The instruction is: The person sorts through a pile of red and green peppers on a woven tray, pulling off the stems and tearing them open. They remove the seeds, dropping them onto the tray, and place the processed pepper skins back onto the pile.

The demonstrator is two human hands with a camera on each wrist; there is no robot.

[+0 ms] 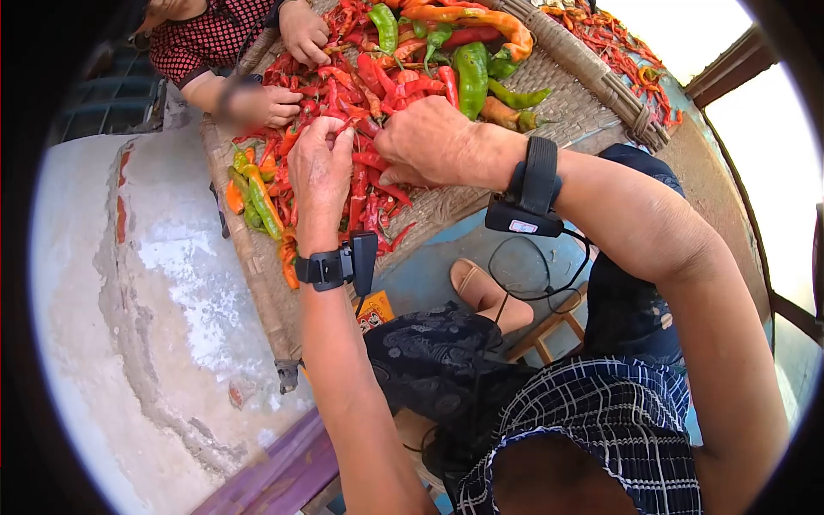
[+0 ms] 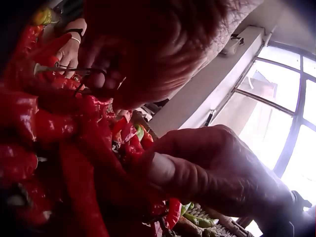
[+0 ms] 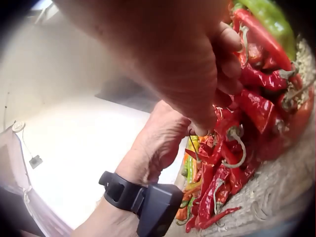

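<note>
Red chili peppers point(image 1: 369, 75) lie heaped on a woven tray point(image 1: 579, 56). My left hand point(image 1: 322, 167) is at the near side of the heap, fingers bent and pinching a thin chili stem point(image 3: 192, 142). Close beside it, my right hand point(image 1: 438, 142) reaches into the peppers with curled fingers. In the left wrist view its thumb and fingers pinch a red chili pepper point(image 2: 101, 143), partly hidden in shadow. Green and yellow peppers point(image 1: 257, 193) lie left of my left hand; a large green pepper point(image 1: 471, 77) lies beyond the right one.
Across the tray another person's hands point(image 1: 305, 33) touch the peppers. More red peppers point(image 1: 614, 51) are spread at the upper right. A whitewashed ledge point(image 1: 189, 257) runs along the left. A wooden stool point(image 1: 549, 326) and a cable point(image 1: 549, 296) are below my right arm.
</note>
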